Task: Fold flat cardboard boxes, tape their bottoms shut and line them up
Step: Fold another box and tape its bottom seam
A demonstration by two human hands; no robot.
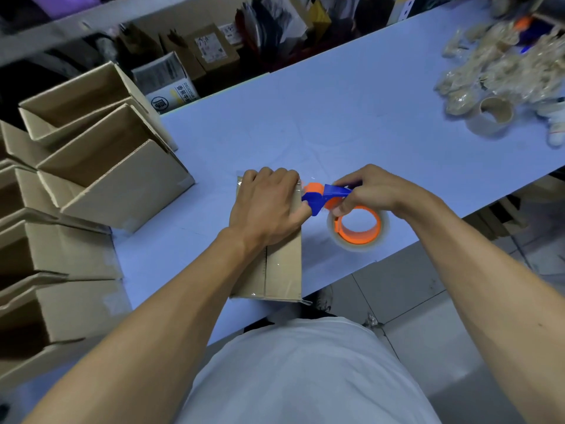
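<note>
A folded cardboard box (281, 270) stands bottom-up on the pale blue table (351, 117), with clear tape along its centre seam. My left hand (266, 206) lies on the box's far end, fingers curled over the far edge. My right hand (367, 191) grips the blue and orange tape dispenser (324, 195) just right of the box's far right corner. Its roll of clear tape (359, 228) hangs over the table's near edge. Several folded boxes (101, 166) stand in a line at the left, open ends facing away.
At the far right of the table lie a used cardboard tape core (492, 117) and a heap of crumpled clear tape scraps (504, 62). Shelves with cartons and packets run behind the table. Tiled floor shows below the near edge.
</note>
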